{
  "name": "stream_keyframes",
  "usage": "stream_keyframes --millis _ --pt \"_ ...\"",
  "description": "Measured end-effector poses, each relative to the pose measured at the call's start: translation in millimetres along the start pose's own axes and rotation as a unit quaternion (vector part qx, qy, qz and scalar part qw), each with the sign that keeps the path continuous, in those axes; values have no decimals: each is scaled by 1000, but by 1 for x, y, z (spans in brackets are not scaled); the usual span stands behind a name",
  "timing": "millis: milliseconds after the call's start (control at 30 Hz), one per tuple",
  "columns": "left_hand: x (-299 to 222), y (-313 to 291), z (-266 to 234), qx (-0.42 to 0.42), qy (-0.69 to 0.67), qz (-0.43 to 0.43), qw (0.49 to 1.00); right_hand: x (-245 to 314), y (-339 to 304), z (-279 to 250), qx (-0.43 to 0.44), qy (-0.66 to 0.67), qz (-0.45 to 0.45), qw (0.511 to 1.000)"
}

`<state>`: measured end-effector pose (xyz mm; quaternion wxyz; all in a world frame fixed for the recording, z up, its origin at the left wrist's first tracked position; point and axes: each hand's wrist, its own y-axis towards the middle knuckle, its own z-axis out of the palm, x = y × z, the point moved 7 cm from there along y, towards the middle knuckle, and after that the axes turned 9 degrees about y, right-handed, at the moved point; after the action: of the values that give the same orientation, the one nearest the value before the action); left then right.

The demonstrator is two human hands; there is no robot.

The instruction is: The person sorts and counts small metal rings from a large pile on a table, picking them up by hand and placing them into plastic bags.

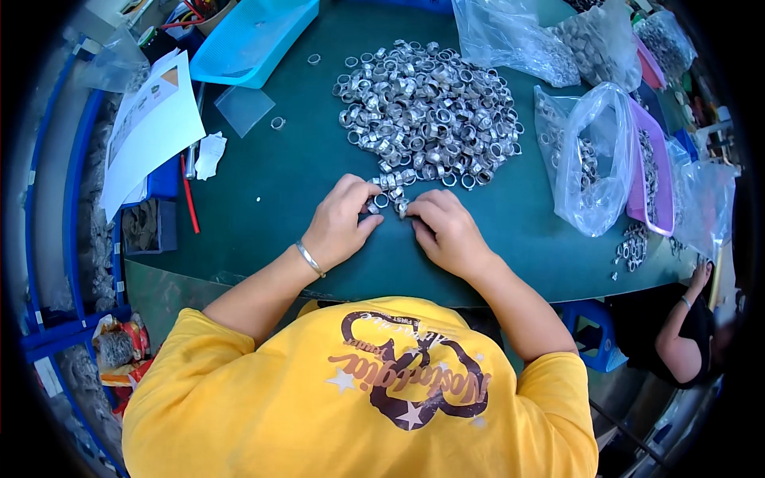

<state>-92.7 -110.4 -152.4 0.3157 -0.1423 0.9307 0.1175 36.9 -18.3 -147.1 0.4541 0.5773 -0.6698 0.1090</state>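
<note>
A small cluster of metal rings point(395, 194) lies on the green desk point(271, 183) between the person's two hands, straight ahead of the body. It trails toward the body from the near edge of the big ring pile point(434, 115); the rings are round, so none has a clear long axis. The left hand point(339, 219) is at the cluster's left side, the right hand point(450, 235) at its right, fingertips of both at the outer rings, so neither is plainly nearer. Each grip is narrow, thumb close to fingers (whether a ring is pinched in either, I cannot tell). Only the pile blocks the far side. Well apart are a turquoise basket point(259, 76) to the left, and a clear bag point(594, 203) and purple tray point(640, 195) to the right.
</note>
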Motion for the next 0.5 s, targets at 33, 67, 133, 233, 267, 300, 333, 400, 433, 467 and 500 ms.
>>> stream_keyframes --millis 33,67,133,233,267,300,333,400,433,467,500 --pt "-2 0 1 3 -4 5 1000 2 0 -2 -6 1 5 1000" --pt "-1 1 2 4 -8 6 1000 6 0 -4 -12 2 10 1000" --pt "-1 3 3 7 -16 10 1000 5 -3 -5 -24 -1 16 1000" --pt "-2 3 3 4 -16 23 1000 -2 -8 -5 -48 7 15 999" --pt "-2 3 2 4 -19 21 1000 0 -9 -8 -58 21 13 998" --pt "-2 2 1 3 -22 20 1000 2 -10 -12 -68 36 10 997" --pt "-3 0 0 2 -25 17 1000 5 -10 -17 -64 13 -1 998" --pt "-3 -3 -3 -6 -30 13 999 11 -14 -33 -55 -33 -25 998" --pt "-3 -4 -4 -10 -32 12 999 8 -19 -42 -55 -89 -13 994" --pt "2 -5 -3 -15 -69 -20 997 1 -24 -50 -51 -160 27 985" --pt "6 -6 -2 -20 -105 -52 993 -6 -27 -57 -47 -230 66 970"
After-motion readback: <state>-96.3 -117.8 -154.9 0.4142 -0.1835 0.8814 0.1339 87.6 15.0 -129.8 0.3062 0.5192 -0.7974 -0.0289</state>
